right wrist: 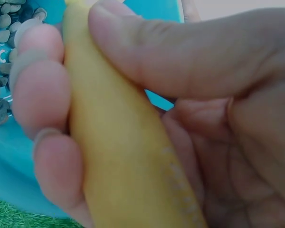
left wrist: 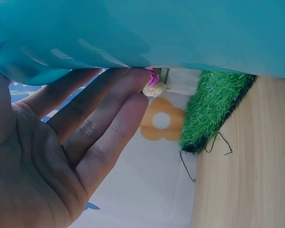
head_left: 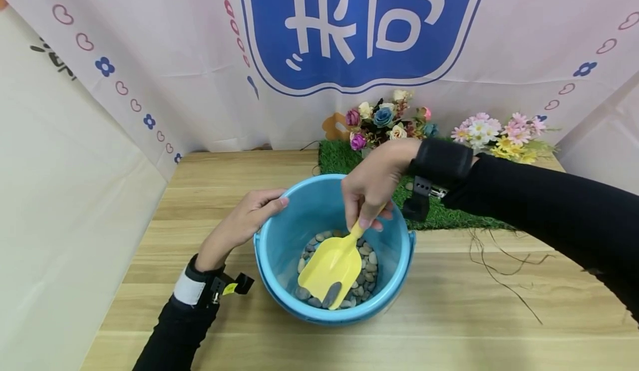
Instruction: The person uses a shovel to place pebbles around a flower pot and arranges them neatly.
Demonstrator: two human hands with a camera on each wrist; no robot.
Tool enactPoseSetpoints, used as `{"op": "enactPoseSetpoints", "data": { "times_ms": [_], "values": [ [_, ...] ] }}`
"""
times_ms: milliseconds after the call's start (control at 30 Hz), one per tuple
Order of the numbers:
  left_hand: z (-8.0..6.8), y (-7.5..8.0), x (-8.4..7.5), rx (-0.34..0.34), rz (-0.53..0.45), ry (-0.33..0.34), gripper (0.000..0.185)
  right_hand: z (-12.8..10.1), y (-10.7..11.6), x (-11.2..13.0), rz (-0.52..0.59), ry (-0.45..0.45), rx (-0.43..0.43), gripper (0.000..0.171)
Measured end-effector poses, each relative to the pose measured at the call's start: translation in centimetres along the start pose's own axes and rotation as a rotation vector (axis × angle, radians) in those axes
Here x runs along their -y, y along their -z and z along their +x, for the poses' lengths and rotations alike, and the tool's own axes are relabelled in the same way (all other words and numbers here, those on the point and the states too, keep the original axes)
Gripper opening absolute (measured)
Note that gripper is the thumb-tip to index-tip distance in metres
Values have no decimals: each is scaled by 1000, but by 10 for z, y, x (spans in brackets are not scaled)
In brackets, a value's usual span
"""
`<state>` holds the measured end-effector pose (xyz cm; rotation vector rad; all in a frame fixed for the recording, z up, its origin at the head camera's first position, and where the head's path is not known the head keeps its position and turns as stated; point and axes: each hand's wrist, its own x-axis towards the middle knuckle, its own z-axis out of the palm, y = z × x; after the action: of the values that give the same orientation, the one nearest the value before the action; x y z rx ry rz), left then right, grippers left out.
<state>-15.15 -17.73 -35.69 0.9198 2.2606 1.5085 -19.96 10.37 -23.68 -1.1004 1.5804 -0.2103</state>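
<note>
A blue bucket (head_left: 272,274) stands on the wooden table, with grey and tan pebbles (head_left: 369,268) over its bottom. My left hand (head_left: 249,216) holds the bucket's left rim, thumb over the edge. In the left wrist view its fingers (left wrist: 109,128) reach along the outside of the bucket wall. With my right hand (head_left: 371,185) I grip the yellow handle (right wrist: 118,128) of a toy shovel (head_left: 329,265), fingers and thumb wrapped around it. The shovel's blade slants down inside the bucket, over the pebbles. One dark oblong pebble (head_left: 331,294) lies at the blade's front edge.
Behind the bucket lies a green artificial grass mat (head_left: 449,216). Bunches of artificial flowers (head_left: 386,118) and pink and yellow daisies (head_left: 499,132) stand at the back, before a printed curtain (head_left: 199,99). Loose dark fibres (head_left: 514,274) lie on the table (head_left: 474,315) at the right.
</note>
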Motion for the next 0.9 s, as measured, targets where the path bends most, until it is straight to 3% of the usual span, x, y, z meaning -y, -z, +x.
{"op": "enactPoseSetpoints", "data": {
  "times_ms": [233, 433, 900],
  "values": [
    [1, 0, 0, -3, 2, -1, 34, -9, -6, -11, 95, 50, -10, 25],
    [2, 0, 0, -2, -1, -6, 33, -14, -9, -15, 108, 122, -23, 24],
    [1, 1, -1, 3, 9, 18, 35, -57, -20, -27, 159, 116, -187, 25]
  ]
}}
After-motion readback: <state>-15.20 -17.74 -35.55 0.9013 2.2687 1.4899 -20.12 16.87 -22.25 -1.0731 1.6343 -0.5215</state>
